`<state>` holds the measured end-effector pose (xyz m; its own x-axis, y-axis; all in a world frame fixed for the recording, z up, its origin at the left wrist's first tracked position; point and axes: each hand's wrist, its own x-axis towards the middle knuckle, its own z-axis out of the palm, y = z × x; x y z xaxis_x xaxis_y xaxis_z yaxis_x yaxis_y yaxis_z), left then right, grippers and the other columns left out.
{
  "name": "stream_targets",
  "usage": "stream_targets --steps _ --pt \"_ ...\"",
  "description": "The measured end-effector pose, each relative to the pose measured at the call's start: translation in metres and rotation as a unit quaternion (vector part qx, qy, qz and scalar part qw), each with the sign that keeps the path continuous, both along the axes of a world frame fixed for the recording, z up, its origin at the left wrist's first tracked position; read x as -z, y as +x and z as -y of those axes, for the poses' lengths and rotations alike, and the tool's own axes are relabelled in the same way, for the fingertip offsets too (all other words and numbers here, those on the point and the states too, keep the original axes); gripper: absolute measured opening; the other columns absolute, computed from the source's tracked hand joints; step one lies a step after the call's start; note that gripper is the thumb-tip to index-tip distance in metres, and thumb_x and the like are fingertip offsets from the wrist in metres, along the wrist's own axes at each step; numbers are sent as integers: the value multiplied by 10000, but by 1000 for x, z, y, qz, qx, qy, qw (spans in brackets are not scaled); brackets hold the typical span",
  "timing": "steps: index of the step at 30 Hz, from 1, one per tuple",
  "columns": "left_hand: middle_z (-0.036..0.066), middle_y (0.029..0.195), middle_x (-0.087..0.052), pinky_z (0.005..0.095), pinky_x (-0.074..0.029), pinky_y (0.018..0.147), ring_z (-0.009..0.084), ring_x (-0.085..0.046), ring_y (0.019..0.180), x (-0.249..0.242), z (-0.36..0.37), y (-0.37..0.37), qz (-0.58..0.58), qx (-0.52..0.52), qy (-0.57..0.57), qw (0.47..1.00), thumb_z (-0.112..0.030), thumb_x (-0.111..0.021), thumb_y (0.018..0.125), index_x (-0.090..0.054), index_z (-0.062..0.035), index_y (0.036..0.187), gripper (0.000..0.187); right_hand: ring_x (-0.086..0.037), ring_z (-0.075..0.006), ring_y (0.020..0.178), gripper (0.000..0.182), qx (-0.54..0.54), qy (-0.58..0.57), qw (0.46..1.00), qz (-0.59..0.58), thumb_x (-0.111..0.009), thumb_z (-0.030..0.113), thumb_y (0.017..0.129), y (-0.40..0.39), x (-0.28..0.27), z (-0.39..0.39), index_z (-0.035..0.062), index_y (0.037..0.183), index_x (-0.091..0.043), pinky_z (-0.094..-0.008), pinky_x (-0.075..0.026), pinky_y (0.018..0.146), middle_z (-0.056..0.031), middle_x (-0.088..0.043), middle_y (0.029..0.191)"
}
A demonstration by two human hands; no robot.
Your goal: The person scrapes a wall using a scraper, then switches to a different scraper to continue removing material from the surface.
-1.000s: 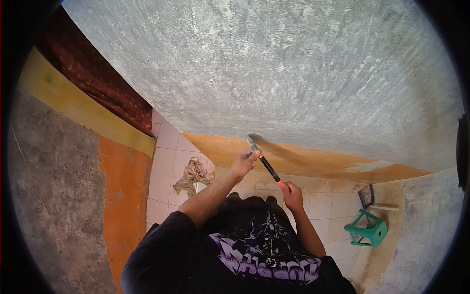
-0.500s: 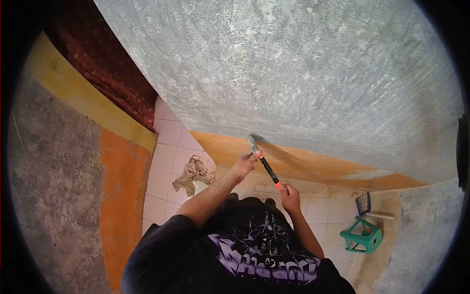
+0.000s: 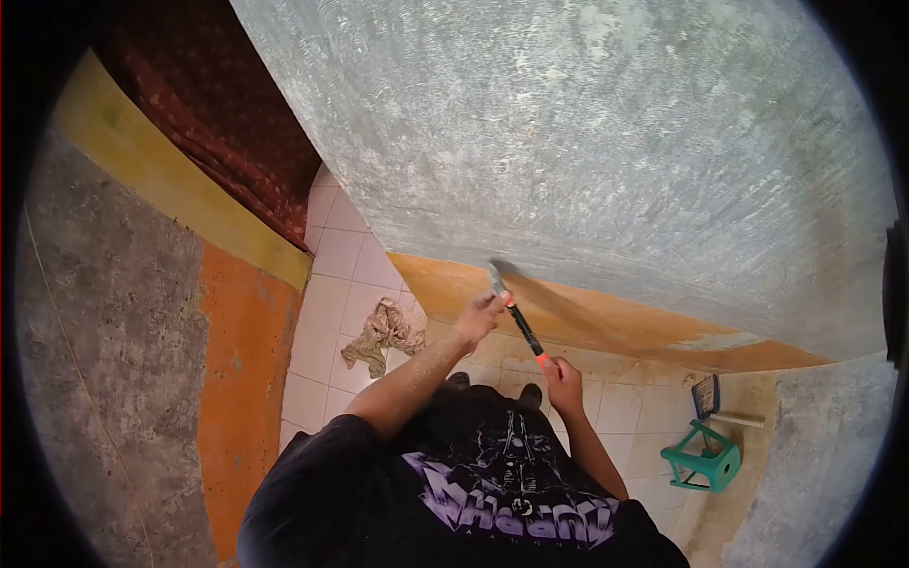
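Observation:
A long-handled scraper (image 3: 525, 327), black with orange-red ends and a grey head, slants in front of the wall. My left hand (image 3: 480, 317) is closed around its upper end, just below the head. Lower on the handle, at the orange-red butt, my right hand (image 3: 564, 383) is wrapped round it. The scraper's head meets the wall in this view where rough grey plaster (image 3: 568, 142) borders the orange paint band (image 3: 606, 312). A shadow falls beside the head. Pale dust coats my left forearm.
A crumpled cloth (image 3: 386, 333) lies on the tiled floor (image 3: 327, 327) to the left. At the right stand a green plastic stool (image 3: 703, 462) and a dark blue basket-like item (image 3: 704, 396). A dark red curtain (image 3: 218, 123) hangs at upper left, beside another scraped wall (image 3: 104, 331).
The view has turned slightly, so the wall corner and cloth sit farther right. Both hands keep hold of the scraper, with its head still near the same border. More of my feet shows.

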<state>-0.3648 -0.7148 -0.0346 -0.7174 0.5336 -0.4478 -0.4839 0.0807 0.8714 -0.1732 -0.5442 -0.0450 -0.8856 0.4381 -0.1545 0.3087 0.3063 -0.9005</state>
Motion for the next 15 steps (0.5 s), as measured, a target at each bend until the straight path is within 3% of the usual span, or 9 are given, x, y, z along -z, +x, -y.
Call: stream_targets --steps 4,10,15 --pt "-35 1108 -599 395 -450 876 121 -507 1056 -1 -9 -1 -10 44 11 999 -469 -537 977 -635 -144 1148 380 -445 -70 559 307 7 -11 1000 24 -592 269 967 7 0 -9 -6 837 -632 -259 -362 513 18 -506 624" --pt "-37 1103 -596 415 -451 891 131 -506 1064 -4 51 -24 12 -55 -10 998 -468 -543 977 -635 -154 1174 382 -443 -94 555 344 -36 29 999 13 -615 307 950 -39 -8 36 -21 854 -653 -298 -364 512 -22 -509 591" --pt "-12 1122 -599 441 -456 888 161 -521 1093 1 57 -27 0 -47 -12 999 -477 -517 989 -611 -148 1220 413 -438 -91 543 331 -17 -20 1000 -1 -612 308 949 -38 5 55 -9 867 -658 -300 -370 511 -37 -500 583"
